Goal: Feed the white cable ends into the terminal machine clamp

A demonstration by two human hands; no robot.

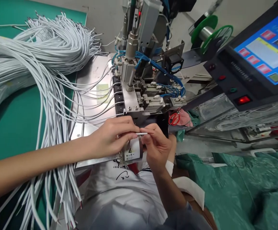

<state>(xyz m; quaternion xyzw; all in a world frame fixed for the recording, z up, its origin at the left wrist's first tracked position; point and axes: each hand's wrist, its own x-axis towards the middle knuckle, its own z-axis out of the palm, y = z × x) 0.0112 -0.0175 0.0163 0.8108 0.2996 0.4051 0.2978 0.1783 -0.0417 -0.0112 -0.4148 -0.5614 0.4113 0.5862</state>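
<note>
White printed cloth shirt [126,199] lay nearest. Fingers of left hand [112,134] and right hand [159,145] pinched a thin white round cable [142,134]; keeping it straight seemed best.

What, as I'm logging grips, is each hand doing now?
Left hand: closed, pinching a thin, round, white plastic-sheathed cable.
Right hand: closed, pinching the same cable near its end.

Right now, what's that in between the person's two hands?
In the head view, a short bit of thin white cable lies there, bridging the fingertips of the left hand and the right hand.
</note>
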